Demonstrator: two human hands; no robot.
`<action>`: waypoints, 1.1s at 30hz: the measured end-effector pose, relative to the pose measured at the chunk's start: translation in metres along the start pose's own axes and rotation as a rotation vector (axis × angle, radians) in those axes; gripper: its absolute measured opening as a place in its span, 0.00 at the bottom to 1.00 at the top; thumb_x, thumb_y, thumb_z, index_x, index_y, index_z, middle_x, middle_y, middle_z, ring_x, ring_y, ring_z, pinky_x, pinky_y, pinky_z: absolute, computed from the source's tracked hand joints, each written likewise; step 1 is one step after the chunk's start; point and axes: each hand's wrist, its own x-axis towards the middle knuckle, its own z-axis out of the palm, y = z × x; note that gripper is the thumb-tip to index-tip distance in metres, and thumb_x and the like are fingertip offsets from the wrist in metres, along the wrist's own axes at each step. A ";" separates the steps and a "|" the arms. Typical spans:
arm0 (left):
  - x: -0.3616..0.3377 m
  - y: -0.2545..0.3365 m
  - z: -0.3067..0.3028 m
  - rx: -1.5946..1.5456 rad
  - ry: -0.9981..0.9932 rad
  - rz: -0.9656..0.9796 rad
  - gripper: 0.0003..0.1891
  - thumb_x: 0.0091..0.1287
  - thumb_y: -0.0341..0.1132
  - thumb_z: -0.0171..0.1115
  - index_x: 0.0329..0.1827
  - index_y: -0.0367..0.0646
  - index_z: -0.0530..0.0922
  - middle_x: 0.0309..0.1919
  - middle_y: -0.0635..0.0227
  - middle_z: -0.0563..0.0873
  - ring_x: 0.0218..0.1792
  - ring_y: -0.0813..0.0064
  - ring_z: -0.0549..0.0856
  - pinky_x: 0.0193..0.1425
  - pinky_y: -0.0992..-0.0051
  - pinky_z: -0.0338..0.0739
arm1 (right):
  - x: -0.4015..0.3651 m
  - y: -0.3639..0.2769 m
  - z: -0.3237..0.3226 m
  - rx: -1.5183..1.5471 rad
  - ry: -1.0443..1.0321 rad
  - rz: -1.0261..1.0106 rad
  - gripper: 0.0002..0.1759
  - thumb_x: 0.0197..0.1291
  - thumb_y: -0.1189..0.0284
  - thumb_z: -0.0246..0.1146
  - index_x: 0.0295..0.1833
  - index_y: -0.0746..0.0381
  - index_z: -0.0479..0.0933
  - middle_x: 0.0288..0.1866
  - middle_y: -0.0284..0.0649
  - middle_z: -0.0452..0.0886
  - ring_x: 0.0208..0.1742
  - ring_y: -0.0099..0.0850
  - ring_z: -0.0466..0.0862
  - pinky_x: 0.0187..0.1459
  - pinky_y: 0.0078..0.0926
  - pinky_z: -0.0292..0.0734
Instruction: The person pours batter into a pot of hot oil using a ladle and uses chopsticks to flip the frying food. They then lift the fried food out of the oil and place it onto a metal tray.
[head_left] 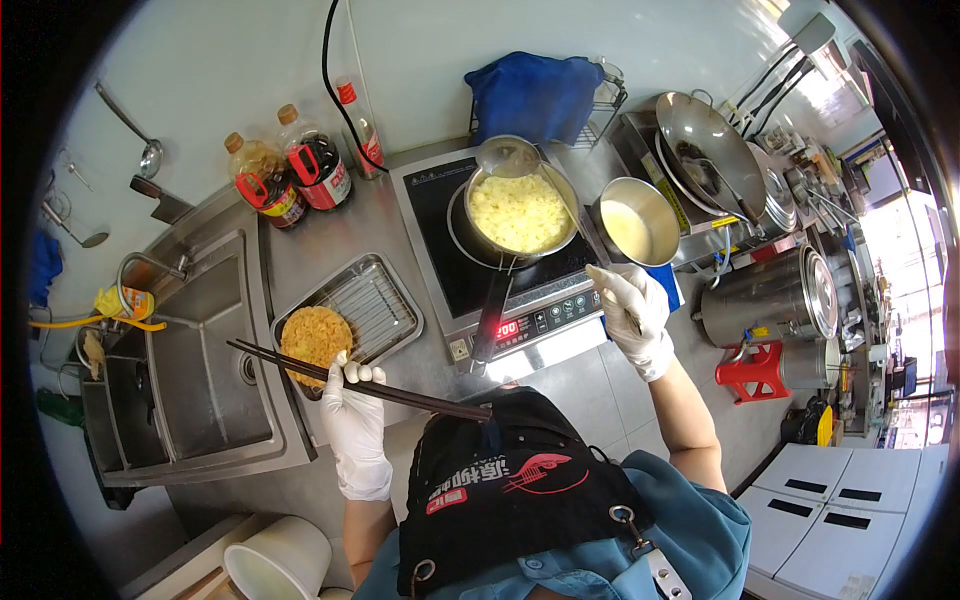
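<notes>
My left hand (355, 415), in a white glove, is closed around a pair of long dark chopsticks (430, 402). Their tips reach left, over a round golden fried cake (315, 335) on a wire rack tray (385, 300). My gloved right hand (637, 315) is closed on the long thin handle of a strainer (508, 157). The strainer's round head lies over the far rim of a pan (492, 310) with a dark handle. Pale yellow, lumpy food (518, 213) fills the pan, which stands on the induction cooker (430, 215). Right of it is a steel pot (655, 225) holding pale yellow liquid.
Sauce bottles (318, 165) stand by the wall, left of the cooker. A steel sink (215, 370) is on the left. A blue cloth (530, 95) hangs on a rack behind the cooker. To the right are a wok (710, 150), a large stockpot (765, 295) and a red stool (750, 372).
</notes>
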 end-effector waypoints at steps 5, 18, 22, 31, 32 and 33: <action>-0.001 -0.004 0.004 0.013 0.010 -0.017 0.08 0.73 0.34 0.44 0.45 0.40 0.71 0.25 0.72 0.69 0.30 0.76 0.72 0.46 0.70 0.71 | -0.013 0.009 0.014 -0.016 -0.111 -0.060 0.19 0.46 0.83 0.65 0.48 0.61 0.78 0.28 0.38 0.78 0.24 0.31 0.77 0.24 0.25 0.72; -0.006 -0.020 0.015 0.011 0.023 -0.021 0.08 0.72 0.33 0.45 0.44 0.39 0.72 0.24 0.72 0.69 0.29 0.76 0.71 0.44 0.72 0.70 | -0.037 0.094 -0.070 0.527 0.684 0.879 0.17 0.67 0.64 0.53 0.45 0.68 0.77 0.23 0.36 0.78 0.20 0.20 0.75 0.20 0.15 0.69; -0.010 -0.027 0.021 -0.007 0.017 -0.002 0.08 0.71 0.29 0.46 0.45 0.35 0.73 0.25 0.72 0.69 0.28 0.77 0.70 0.44 0.74 0.72 | -0.059 0.121 -0.074 0.171 0.426 0.851 0.12 0.66 0.67 0.55 0.41 0.65 0.79 0.24 0.33 0.78 0.20 0.18 0.75 0.22 0.15 0.69; -0.013 -0.040 0.025 0.025 -0.028 0.017 0.09 0.72 0.29 0.45 0.45 0.35 0.73 0.26 0.72 0.69 0.29 0.78 0.71 0.44 0.74 0.73 | -0.102 0.172 -0.041 -0.208 0.007 0.560 0.05 0.61 0.73 0.58 0.41 0.62 0.77 0.35 0.45 0.80 0.36 0.41 0.82 0.37 0.31 0.75; -0.014 -0.040 0.025 0.028 -0.034 0.017 0.09 0.72 0.29 0.45 0.45 0.35 0.73 0.26 0.72 0.70 0.29 0.78 0.71 0.44 0.73 0.74 | -0.104 0.176 -0.039 -0.228 -0.030 0.555 0.05 0.61 0.73 0.58 0.41 0.61 0.77 0.35 0.45 0.79 0.35 0.41 0.81 0.37 0.31 0.75; -0.014 -0.041 0.025 0.031 -0.040 0.017 0.09 0.72 0.29 0.45 0.45 0.35 0.73 0.26 0.71 0.70 0.29 0.78 0.71 0.44 0.73 0.74 | -0.106 0.179 -0.037 -0.246 -0.069 0.549 0.05 0.61 0.73 0.58 0.41 0.61 0.76 0.34 0.45 0.78 0.35 0.42 0.81 0.37 0.31 0.75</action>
